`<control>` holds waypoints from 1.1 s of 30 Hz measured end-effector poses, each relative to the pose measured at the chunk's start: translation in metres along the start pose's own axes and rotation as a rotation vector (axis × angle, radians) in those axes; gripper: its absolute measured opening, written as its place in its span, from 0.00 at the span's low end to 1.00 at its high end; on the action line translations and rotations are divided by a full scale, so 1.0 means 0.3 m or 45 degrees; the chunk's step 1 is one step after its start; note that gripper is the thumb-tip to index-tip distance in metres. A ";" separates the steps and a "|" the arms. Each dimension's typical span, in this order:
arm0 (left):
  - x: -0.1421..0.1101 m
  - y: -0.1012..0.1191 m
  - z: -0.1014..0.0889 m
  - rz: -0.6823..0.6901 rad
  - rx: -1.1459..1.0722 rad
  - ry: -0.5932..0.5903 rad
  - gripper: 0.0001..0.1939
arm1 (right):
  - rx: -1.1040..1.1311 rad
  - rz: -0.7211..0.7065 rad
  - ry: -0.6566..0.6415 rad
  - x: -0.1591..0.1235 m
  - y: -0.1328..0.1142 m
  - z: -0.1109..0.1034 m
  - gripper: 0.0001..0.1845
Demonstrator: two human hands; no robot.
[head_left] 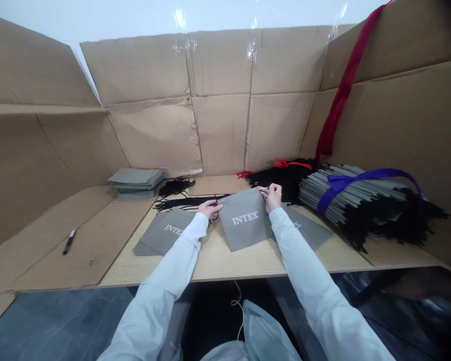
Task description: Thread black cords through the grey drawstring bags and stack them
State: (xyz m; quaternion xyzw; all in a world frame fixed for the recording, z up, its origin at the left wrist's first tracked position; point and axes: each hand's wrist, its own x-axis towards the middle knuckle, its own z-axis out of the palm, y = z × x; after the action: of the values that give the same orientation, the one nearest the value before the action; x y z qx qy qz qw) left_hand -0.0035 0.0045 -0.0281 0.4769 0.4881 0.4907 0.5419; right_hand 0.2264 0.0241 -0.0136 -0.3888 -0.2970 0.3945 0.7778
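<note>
One grey pouch (244, 228), printed INTEX, over the surface (218, 265), between both hands: top edge slanting up from left hand (209, 208), closed on its left corner, to right hand (273, 198), pinching a thin pale rod (263, 188) beside the opposite corner.

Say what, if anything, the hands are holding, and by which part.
A gray INTEX pouch, by its upper corners: the left hand at the left one, the right hand at the right, with a thin item at its fingertips.
</note>
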 end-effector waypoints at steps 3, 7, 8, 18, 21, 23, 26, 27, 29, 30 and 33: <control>-0.005 0.009 -0.006 -0.146 -0.176 -0.070 0.25 | 0.032 0.024 -0.039 -0.003 0.000 0.002 0.12; -0.015 0.017 -0.009 -0.180 -0.229 -0.024 0.27 | 0.021 0.056 -0.145 -0.009 0.002 0.000 0.13; -0.018 0.019 -0.010 -0.186 -0.220 -0.005 0.28 | 0.010 0.052 -0.167 -0.010 0.003 0.000 0.12; -0.030 0.042 -0.010 -0.139 -0.131 0.129 0.35 | 0.054 0.018 -0.246 -0.006 0.006 -0.002 0.11; -0.029 0.056 -0.018 -0.077 -0.108 0.154 0.36 | 0.106 -0.034 -0.283 -0.010 -0.001 0.005 0.12; -0.026 0.066 -0.025 -0.045 -0.089 0.141 0.36 | 0.132 -0.060 -0.280 -0.011 -0.005 0.009 0.12; -0.023 0.081 -0.033 0.012 -0.062 0.116 0.34 | 0.189 -0.104 -0.269 -0.009 -0.008 0.013 0.12; -0.022 0.086 -0.034 0.024 -0.049 0.113 0.34 | 0.203 -0.118 -0.266 -0.008 -0.008 0.014 0.11; -0.022 0.096 -0.034 0.028 -0.020 0.113 0.33 | 0.214 -0.139 -0.252 -0.005 -0.008 0.016 0.11; -0.022 0.101 -0.034 0.024 -0.009 0.110 0.33 | 0.215 -0.146 -0.239 -0.004 -0.008 0.018 0.11; -0.024 0.113 -0.032 0.009 -0.002 0.101 0.33 | 0.228 -0.159 -0.190 -0.003 -0.006 0.026 0.10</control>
State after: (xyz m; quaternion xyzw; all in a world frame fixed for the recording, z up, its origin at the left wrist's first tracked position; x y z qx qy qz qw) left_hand -0.0157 -0.0002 0.0054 0.4585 0.5069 0.5115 0.5208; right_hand 0.2207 0.0255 -0.0083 -0.2682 -0.3411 0.3981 0.8082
